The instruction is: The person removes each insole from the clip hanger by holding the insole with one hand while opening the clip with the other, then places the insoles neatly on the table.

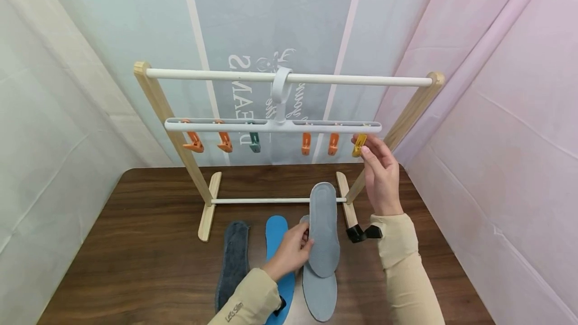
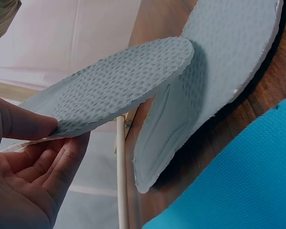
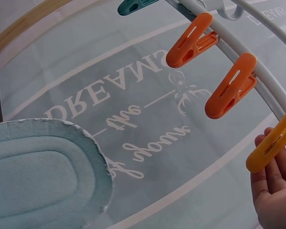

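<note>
My left hand (image 1: 291, 249) pinches a grey insole (image 1: 323, 229) by its side edge, thumb on top and fingers beneath. The insole is lifted and tilted over a second grey insole (image 1: 319, 295) lying on the table. In the left wrist view the held insole (image 2: 119, 81) shows a dimpled surface. With thumb and fingers my right hand (image 1: 381, 174) holds the yellow clip (image 1: 359, 145), the rightmost on a white hanger (image 1: 226, 127). The right wrist view shows fingers behind that clip (image 3: 271, 143); the thumb is hidden there. The held insole's rounded end (image 3: 43, 176) appears at lower left.
The hanger hooks over the white top bar (image 1: 361, 80) of a wooden stand (image 1: 158, 99). Several orange clips (image 1: 306, 143) and a dark green clip (image 1: 255, 142) hang beside the yellow one. A blue insole (image 1: 276, 232) and a dark insole (image 1: 235, 260) lie on the brown table (image 1: 144, 245).
</note>
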Demonstrator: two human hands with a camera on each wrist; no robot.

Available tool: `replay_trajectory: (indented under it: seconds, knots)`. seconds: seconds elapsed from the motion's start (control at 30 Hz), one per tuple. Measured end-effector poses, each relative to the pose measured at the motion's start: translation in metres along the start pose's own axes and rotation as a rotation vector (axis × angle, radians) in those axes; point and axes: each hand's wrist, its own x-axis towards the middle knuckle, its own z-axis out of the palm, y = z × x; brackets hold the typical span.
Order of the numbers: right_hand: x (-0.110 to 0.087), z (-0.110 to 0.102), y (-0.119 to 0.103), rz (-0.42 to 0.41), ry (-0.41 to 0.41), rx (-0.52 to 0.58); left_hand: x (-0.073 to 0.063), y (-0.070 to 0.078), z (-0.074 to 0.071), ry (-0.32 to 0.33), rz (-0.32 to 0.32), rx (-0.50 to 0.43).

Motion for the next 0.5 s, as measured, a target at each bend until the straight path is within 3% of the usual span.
replay_trajectory:
  seconds: [0.5]
  knots:
    - [0.002,-0.002,0.003,0.005,-0.01,0.028,-0.011,-0.007,-0.005,0.022,-0.12,-0.066]
